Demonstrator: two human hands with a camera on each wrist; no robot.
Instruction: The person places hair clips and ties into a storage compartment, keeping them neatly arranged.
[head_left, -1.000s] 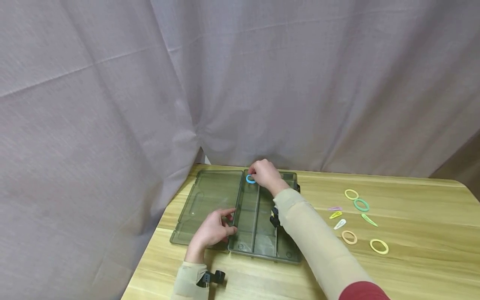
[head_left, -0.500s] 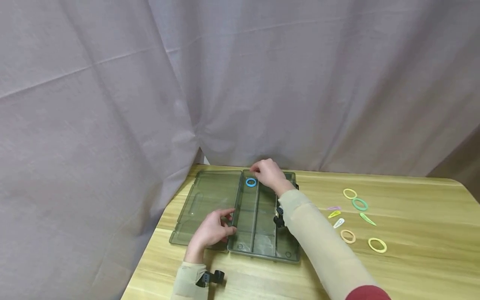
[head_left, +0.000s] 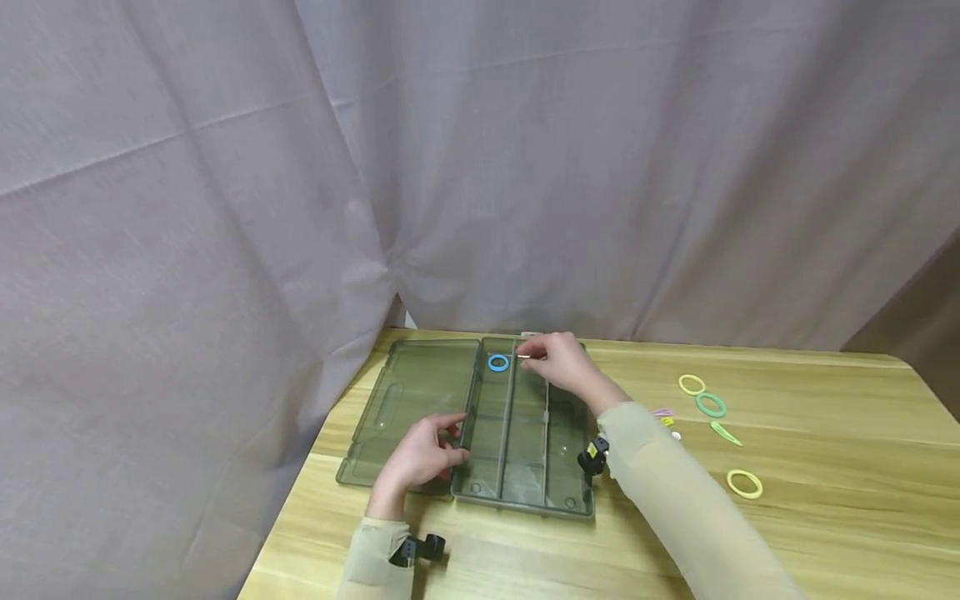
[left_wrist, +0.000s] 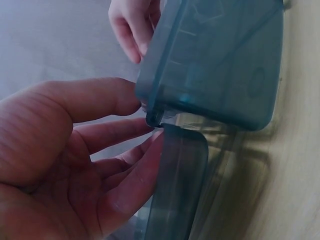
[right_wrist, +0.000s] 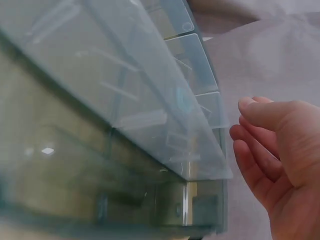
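An unlidded green see-through compartment box (head_left: 487, 427) lies on the table, its lid (head_left: 423, 375) folded out to the left. Blue hair ties (head_left: 491, 366), which look stacked, sit in the far end of its left compartment. My left hand (head_left: 420, 454) touches the hinge side, thumb and forefinger stretched apart along the edge; in the left wrist view the fingers (left_wrist: 131, 187) reach the lid's edge. Over the box's far right part hovers my right hand (head_left: 562, 362). In the right wrist view its fingers (right_wrist: 257, 162) are loosely bent, with nothing visible between them.
Right of the box lie yellow hair ties (head_left: 744, 497), a green hair tie (head_left: 701, 410) and a green snap clip (head_left: 726, 433). Purple (head_left: 663, 412), yellow (head_left: 667, 422) and white (head_left: 677, 436) clips are partly behind the right sleeve. A grey curtain (head_left: 525, 208) hangs behind the table.
My right hand has let go of the blue hair tie and drawn back to the right. Its arm now hides the orange hair tie. My left hand has stayed at the hinge.
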